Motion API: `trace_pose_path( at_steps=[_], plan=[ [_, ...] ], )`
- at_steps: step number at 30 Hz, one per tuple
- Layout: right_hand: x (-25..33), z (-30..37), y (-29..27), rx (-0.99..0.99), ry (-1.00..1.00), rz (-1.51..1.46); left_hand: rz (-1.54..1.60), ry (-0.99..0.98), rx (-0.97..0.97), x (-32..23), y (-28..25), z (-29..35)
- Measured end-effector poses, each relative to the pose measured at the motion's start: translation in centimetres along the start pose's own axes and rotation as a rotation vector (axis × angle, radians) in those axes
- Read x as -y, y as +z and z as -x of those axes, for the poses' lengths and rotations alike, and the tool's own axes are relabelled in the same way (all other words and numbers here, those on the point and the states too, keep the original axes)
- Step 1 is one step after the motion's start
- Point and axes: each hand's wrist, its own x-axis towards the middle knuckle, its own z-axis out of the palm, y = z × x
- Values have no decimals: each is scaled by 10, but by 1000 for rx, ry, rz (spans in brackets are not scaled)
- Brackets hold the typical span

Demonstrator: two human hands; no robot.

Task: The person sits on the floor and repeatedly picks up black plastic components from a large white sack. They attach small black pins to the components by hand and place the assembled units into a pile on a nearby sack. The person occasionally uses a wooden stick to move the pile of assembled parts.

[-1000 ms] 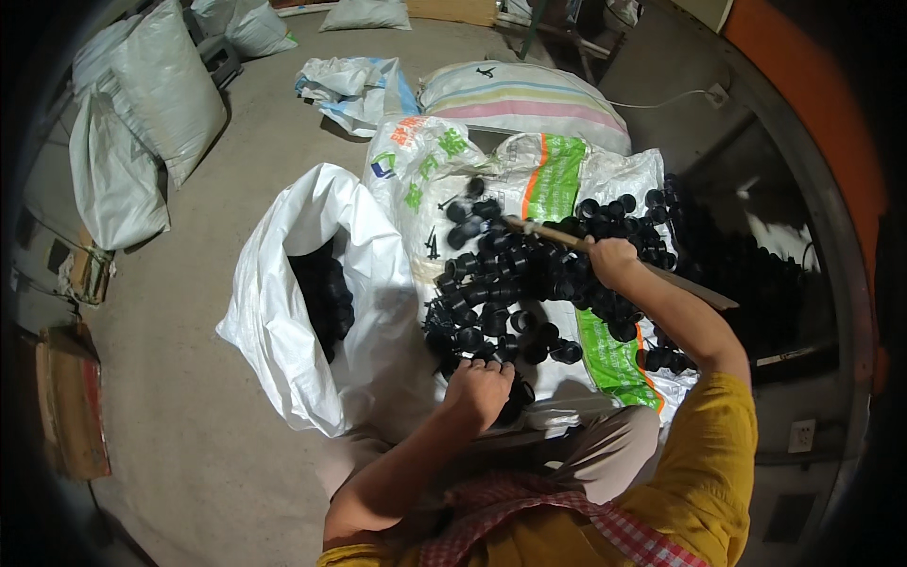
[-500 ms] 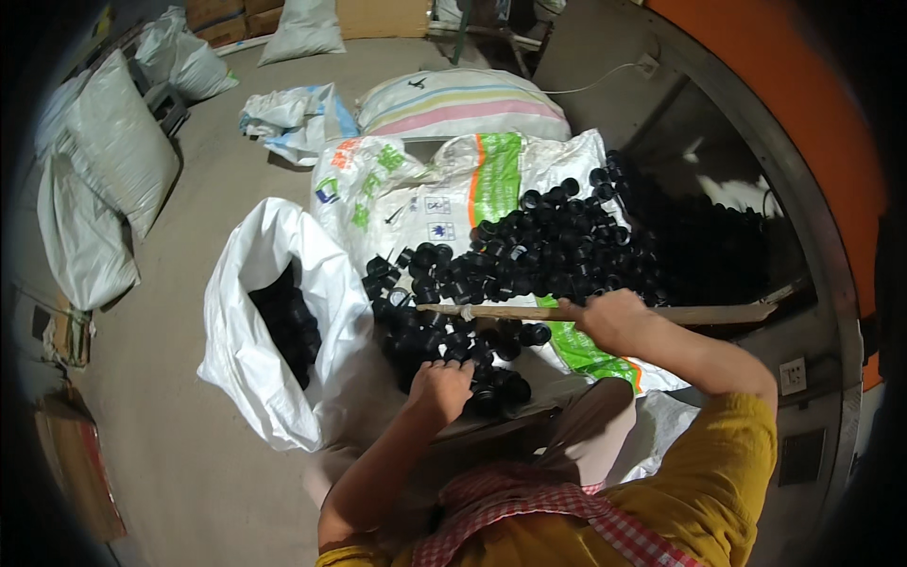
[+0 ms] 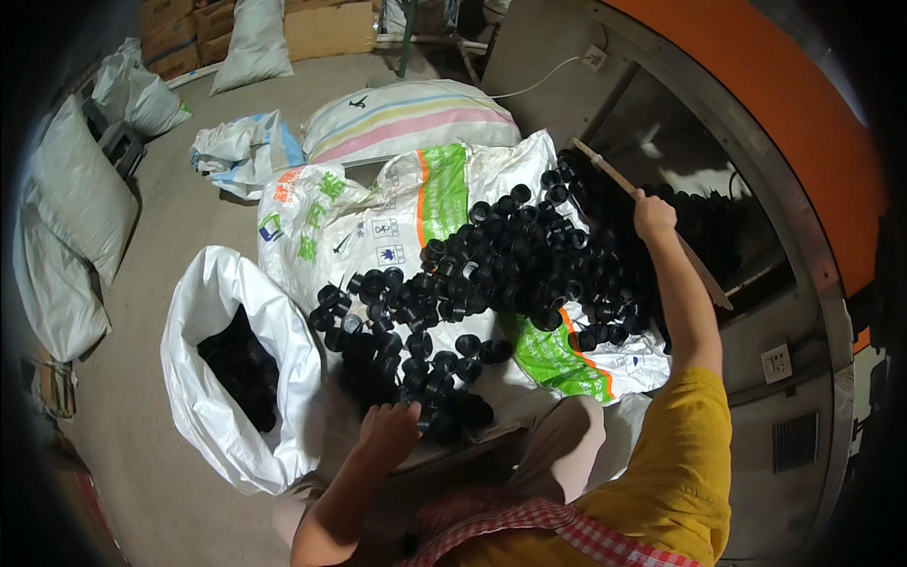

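My right hand (image 3: 652, 215) grips a long, flat wooden stick (image 3: 619, 178) around its middle, at the opening in the grey metal machine wall. One end of the stick points up and away, the other down to the right. Below and left of it spreads a heap of black cup-shaped plastic parts (image 3: 515, 246), lying on a flattened white woven sack (image 3: 331, 213) with green and orange print. My left hand (image 3: 389, 430) is curled closed at the near edge of a smaller group of these parts (image 3: 439, 378). What its fingers hold, if anything, is hidden.
An upright white sack (image 3: 298, 364), partly filled with black parts, stands at the left. Behind the heap lies a full striped sack (image 3: 406, 118). Bulging white sacks (image 3: 80, 180) lean at the far left. The machine wall (image 3: 756, 411) borders the right side.
My right hand has swung the stick from over the near parts up and right to the machine opening. A gap now shows between the heap and the near group. My left hand has curled closed.
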Motion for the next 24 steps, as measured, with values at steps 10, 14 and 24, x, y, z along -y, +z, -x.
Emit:
trace_pose_path(
  at_steps=[10, 14, 24],
  plan=[
    [86, -69, 67, 55, 105, -53, -27, -18, 5, 9, 21, -7],
    [60, -69, 46, 54, -68, 242, -71, -28, 16, 9, 18, -9],
    [-61, 59, -15, 400, -382, 382, -31, 37, -14, 0, 18, -4]
  ],
)
